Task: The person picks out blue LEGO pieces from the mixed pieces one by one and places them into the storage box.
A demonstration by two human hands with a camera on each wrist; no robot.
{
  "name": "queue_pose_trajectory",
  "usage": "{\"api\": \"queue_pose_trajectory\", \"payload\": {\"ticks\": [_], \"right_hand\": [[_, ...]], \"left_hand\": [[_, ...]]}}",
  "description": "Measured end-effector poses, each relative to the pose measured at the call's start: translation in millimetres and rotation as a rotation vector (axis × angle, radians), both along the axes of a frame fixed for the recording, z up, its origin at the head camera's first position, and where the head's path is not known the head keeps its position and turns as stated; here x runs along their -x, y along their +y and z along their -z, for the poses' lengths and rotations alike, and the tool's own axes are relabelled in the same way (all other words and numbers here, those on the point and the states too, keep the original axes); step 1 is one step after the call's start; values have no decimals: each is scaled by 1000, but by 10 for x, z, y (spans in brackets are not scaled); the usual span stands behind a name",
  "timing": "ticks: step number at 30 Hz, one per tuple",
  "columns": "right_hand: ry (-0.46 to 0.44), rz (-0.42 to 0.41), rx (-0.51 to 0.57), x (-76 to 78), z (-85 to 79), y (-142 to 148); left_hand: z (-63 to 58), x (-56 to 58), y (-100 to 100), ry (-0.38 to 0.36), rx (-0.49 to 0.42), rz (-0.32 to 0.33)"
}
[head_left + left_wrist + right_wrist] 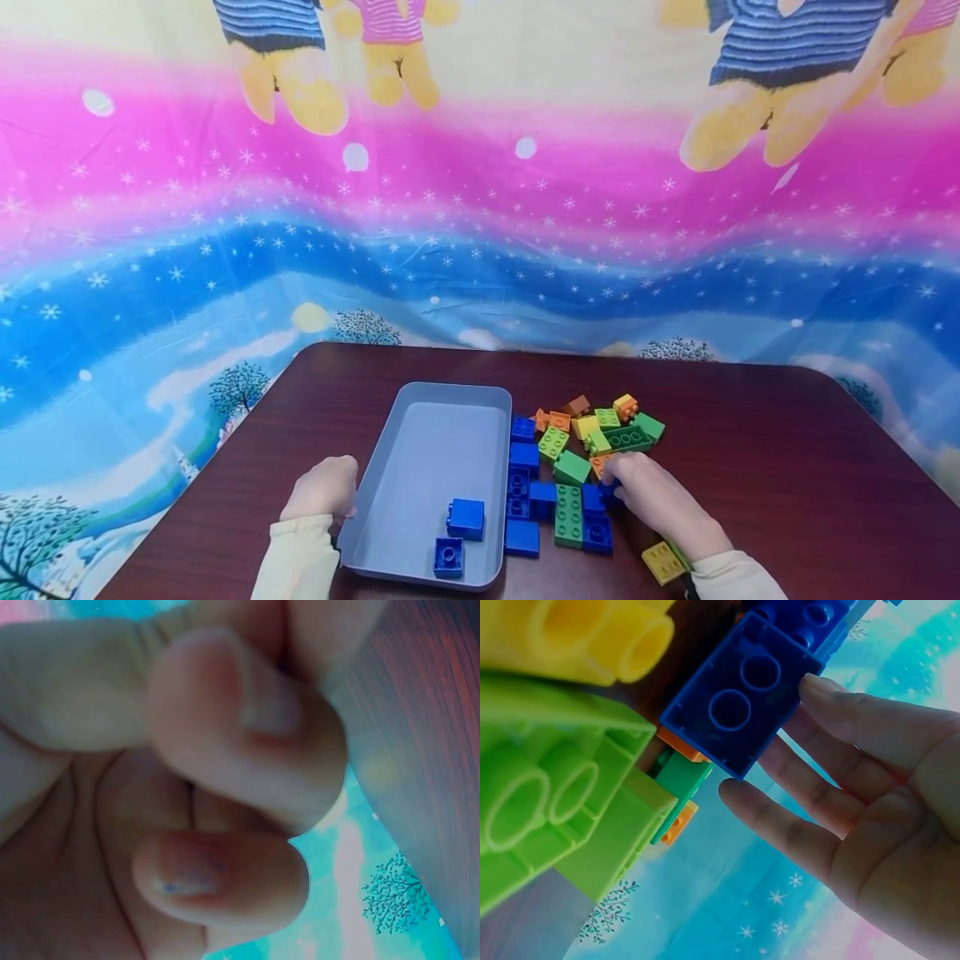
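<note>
My left hand (322,487) is beside the left rim of a grey tray (405,467), its fingers loosely curled; the left wrist view fills with its fingertips (225,881) and nothing shows between them. At the brick pile on the right, my right hand (663,500) pinches a dark blue brick (739,694) by its edges, thumb on one side and fingers on the other. The brick's hollow underside with two round tubes faces the right wrist camera. Two blue bricks, one with its stud side turned left (467,519) and one hollow side up (448,557), lie in the tray's near right part.
Several blue bricks (522,537) line the tray's right side. Green, orange and yellow bricks (573,467) are heaped right of them on the dark wooden table (787,467). A yellow brick (663,562) lies near my right wrist. A printed cloth (480,208) hangs behind the table.
</note>
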State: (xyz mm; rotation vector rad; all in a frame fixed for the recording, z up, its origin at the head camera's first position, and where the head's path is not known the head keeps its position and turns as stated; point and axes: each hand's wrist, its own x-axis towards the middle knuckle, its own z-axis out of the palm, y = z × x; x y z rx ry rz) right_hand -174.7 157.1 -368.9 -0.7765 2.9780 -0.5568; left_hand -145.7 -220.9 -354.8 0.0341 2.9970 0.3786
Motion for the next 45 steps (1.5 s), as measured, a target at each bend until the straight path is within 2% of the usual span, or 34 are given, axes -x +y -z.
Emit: {"api": "queue_pose_trajectory", "payload": {"ticks": [9,20,29,39,45], "right_hand": [[11,92,-1,-11,-48,-55],[143,65,-28,-46,-135,-83],[217,54,10,-90,-206,-185],[254,63,34,-100,-221,-335],[311,3,45,-84,-197,-396]], "left_hand": [[-1,-2,4,-3,1,0],[5,-5,-6,-7,3,0],[5,-5,-3,-9,-6,-4],[-7,-15,5,-12,-9,-7],[-2,-22,4,-6,-14,-9]]}}
